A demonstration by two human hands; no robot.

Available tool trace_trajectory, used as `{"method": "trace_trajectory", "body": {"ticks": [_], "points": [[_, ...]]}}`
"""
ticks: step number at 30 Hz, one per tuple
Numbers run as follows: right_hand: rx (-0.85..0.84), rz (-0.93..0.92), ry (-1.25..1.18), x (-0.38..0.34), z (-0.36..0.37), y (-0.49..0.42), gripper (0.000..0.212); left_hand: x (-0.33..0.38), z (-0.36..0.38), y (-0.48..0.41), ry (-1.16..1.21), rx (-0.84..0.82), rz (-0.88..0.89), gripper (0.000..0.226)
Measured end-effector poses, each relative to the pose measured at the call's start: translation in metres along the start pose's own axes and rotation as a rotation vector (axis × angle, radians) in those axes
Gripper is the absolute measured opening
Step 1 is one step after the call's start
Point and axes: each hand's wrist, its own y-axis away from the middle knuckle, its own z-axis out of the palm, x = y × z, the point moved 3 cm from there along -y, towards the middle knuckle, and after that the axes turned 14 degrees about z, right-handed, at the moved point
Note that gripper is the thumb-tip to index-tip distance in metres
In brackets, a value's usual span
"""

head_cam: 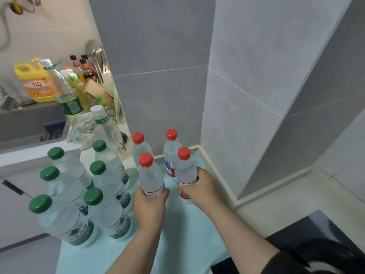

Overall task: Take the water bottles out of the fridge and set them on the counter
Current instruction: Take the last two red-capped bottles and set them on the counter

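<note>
Water bottles [150,176] are being stood mid-frame on the counter [177,244], gripped in left hand [151,207] and right hand [200,187]; release probably next.

We see water bottles [106,212] of clear, shiny plastic, with smooth plastic red caps [146,159] and green caps [93,196]. The desk [177,234] has a smooth, pale blue top. The wall tiles [158,46] look grey and matt. The cloth [83,127] looks soft and rough. The spoons [94,54] are shiny metal.

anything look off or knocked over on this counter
Nothing is spilled or tipped: the green-capped bottles and red-capped bottles all stand upright. The only oddities are a lone white-capped bottle behind them and a crumpled cloth beside it.
</note>
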Motion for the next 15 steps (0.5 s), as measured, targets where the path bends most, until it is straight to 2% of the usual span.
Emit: {"method": "trace_trajectory", "body": {"ticks": [10,15], "points": [[-0.023,-0.022,-0.058,0.012,0.008,-0.017,0.024,-0.016,0.006,-0.014,-0.042,-0.003,0.060,0.039],[-0.044,-0.029,-0.052,0.014,0.005,-0.013,0.035,0.000,0.004,-0.012,-0.021,-0.035,0.115,0.051]]}}
